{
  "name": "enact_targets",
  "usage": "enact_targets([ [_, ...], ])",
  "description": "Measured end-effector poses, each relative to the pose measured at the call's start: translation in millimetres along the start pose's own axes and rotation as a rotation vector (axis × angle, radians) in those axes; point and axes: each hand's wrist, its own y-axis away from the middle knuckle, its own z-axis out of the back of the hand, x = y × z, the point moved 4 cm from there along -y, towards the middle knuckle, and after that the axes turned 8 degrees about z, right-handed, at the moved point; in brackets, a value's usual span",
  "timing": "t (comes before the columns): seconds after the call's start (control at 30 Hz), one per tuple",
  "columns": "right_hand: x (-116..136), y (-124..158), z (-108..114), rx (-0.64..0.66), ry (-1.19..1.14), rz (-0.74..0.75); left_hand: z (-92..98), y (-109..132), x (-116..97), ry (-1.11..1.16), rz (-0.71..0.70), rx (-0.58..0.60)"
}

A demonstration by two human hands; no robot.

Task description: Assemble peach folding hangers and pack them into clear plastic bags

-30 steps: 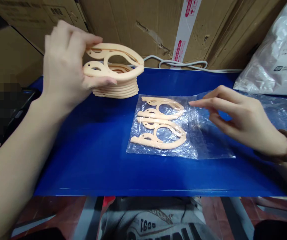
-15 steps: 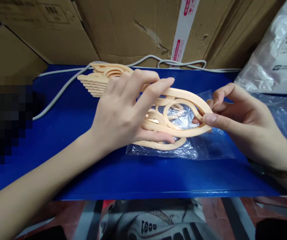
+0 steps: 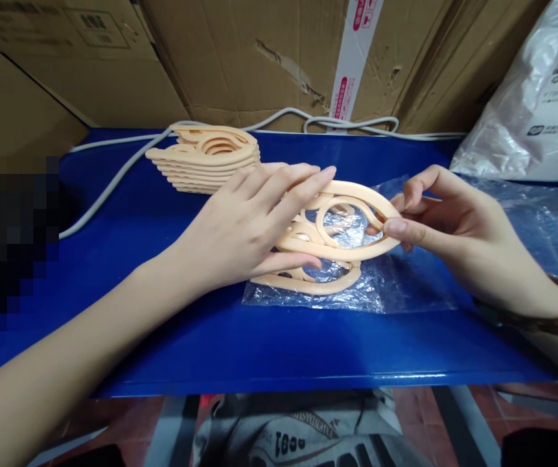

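A beige leaf-shaped plastic frame with a ring inside, like a folded hanger (image 3: 380,249), is between my two hands. My left hand (image 3: 254,224) lies over its left part, fingers along the upper edge and thumb by the lower edge; the palm hides that end. My right hand (image 3: 458,233) pinches the pointed right tip between thumb and fingers. Beneath it, another beige frame (image 3: 322,285) rests on a clear plastic bag (image 3: 371,298). To the left stands a neat stack of similar beige frames (image 3: 205,162), near my left fingers.
The blue tabletop (image 3: 279,350) has its front edge near my body. White cable (image 3: 113,202) runs along the back and left. Cardboard boxes (image 3: 240,65) stand behind the table. A white plastic package (image 3: 526,123) and more clear film (image 3: 546,214) are at the right.
My left fingers have flattened down onto the hanger and uncovered more of the stack. The hanger's right tip has shifted slightly left with my right hand, still pinched.
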Motion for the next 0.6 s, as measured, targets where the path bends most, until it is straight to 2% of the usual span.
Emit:
enact_targets([
  [0.2, -1.0, -1.1, -0.6, 0.005, 0.003, -0.014, 1.6, 2.0, 0.9, -0.002, -0.073, -0.045],
  [0.33, 0.1, -0.2, -2.2, 0.062, 0.002, -0.005, 2.3, 1.7, 2.7, 0.069, 0.005, -0.059],
  [0.4, 0.8, 0.7, -1.3, 0.068, 0.075, 0.028, 2.1, 1.0, 2.5, 0.072, 0.049, -0.051],
  [0.47, 3.1, 2.1, -0.6, 0.07, 0.231, 0.125, 2.6, 0.5, 0.3, 0.049, 0.061, -0.05],
  [0.6, 11.5, 7.9, -7.4, 0.169, 0.636, 0.434, 5.6, 1.4, -10.1, 0.014, -0.011, -0.112],
])
